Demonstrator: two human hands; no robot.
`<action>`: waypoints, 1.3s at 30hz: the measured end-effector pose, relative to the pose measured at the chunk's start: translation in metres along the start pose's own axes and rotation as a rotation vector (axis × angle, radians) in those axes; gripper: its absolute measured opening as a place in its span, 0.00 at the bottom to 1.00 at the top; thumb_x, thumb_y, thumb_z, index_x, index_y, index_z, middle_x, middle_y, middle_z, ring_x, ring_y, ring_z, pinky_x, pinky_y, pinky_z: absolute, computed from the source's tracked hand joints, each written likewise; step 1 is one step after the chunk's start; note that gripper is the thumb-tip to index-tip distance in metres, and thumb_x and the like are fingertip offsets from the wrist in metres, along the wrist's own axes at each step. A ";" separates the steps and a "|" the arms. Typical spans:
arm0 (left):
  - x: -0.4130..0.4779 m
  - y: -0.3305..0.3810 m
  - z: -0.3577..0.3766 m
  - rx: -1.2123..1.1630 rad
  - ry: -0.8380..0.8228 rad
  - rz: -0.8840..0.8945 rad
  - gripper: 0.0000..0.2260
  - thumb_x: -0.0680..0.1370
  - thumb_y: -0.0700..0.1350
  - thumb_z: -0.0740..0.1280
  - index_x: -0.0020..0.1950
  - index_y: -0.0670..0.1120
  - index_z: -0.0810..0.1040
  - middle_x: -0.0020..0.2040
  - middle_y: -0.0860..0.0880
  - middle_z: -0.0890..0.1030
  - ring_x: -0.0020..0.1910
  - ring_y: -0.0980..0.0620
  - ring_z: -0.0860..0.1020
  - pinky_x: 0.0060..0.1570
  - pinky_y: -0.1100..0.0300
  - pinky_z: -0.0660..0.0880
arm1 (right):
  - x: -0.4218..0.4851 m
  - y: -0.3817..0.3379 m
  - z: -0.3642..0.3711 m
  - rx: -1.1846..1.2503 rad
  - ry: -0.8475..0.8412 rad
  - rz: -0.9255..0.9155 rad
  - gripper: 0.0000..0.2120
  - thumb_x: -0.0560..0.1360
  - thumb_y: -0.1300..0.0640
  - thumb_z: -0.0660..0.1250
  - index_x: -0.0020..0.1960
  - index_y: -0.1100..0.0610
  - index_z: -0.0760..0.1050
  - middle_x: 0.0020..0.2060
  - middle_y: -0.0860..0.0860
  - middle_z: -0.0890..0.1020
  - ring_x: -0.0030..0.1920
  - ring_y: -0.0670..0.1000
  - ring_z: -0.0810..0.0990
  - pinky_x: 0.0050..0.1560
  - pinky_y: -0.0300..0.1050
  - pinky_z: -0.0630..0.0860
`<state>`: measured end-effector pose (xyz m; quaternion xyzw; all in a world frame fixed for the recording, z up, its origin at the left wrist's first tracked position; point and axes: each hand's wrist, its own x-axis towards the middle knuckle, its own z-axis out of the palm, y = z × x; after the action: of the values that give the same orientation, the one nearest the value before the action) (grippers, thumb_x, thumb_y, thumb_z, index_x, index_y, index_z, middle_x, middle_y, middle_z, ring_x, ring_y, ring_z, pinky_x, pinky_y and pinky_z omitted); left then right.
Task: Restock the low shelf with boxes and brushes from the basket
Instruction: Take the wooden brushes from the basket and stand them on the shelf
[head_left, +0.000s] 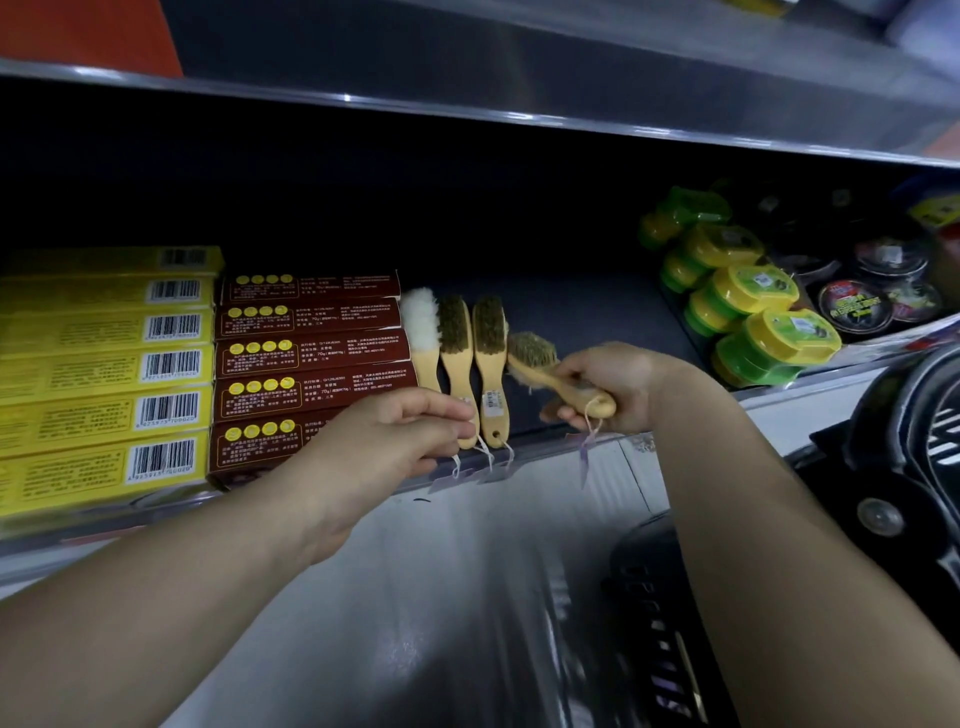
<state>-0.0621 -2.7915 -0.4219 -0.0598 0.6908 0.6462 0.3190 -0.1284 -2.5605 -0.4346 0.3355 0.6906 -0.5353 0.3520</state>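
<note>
On the low shelf (582, 312) lie rows of yellow boxes (104, 374) and dark red boxes (311, 358). Right of them three wooden-handled brushes lie side by side: one white-bristled (422, 332) and two brown-bristled (489, 358). My right hand (613, 387) grips the handle of a fourth brown-bristled brush (535, 364), held tilted just above the shelf, right of the row. My left hand (395, 436) pinches the handle ends of the left two brushes at the shelf's front edge, partly hiding them.
Green-and-yellow round tins (748, 312) and black tins (862, 296) are stacked at the shelf's right end. A black plastic basket (909, 467) sits at the lower right. Another shelf (519, 93) overhangs close above. Bare shelf surface lies between the brushes and the tins.
</note>
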 end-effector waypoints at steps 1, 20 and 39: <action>0.000 0.000 0.000 0.005 -0.004 -0.003 0.07 0.76 0.43 0.67 0.49 0.52 0.82 0.47 0.56 0.84 0.50 0.59 0.81 0.55 0.62 0.75 | 0.000 0.001 0.000 -0.005 -0.029 0.002 0.08 0.80 0.59 0.55 0.56 0.61 0.69 0.32 0.60 0.82 0.23 0.48 0.78 0.22 0.37 0.74; -0.004 0.002 0.003 0.003 -0.016 -0.033 0.07 0.76 0.43 0.66 0.53 0.51 0.80 0.50 0.51 0.83 0.51 0.55 0.80 0.56 0.58 0.77 | 0.035 0.027 0.021 -0.524 0.337 -0.224 0.14 0.80 0.49 0.58 0.50 0.59 0.74 0.43 0.56 0.80 0.44 0.55 0.78 0.47 0.46 0.73; -0.008 0.017 0.019 0.124 -0.027 0.196 0.06 0.77 0.43 0.65 0.51 0.52 0.79 0.48 0.52 0.83 0.51 0.54 0.80 0.53 0.60 0.74 | -0.073 -0.037 0.019 -0.818 0.386 -0.397 0.12 0.75 0.58 0.66 0.57 0.61 0.77 0.49 0.57 0.82 0.49 0.56 0.80 0.48 0.42 0.73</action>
<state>-0.0574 -2.7736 -0.4023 0.0367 0.7274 0.6312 0.2666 -0.1183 -2.5924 -0.3575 0.1246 0.9474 -0.2050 0.2117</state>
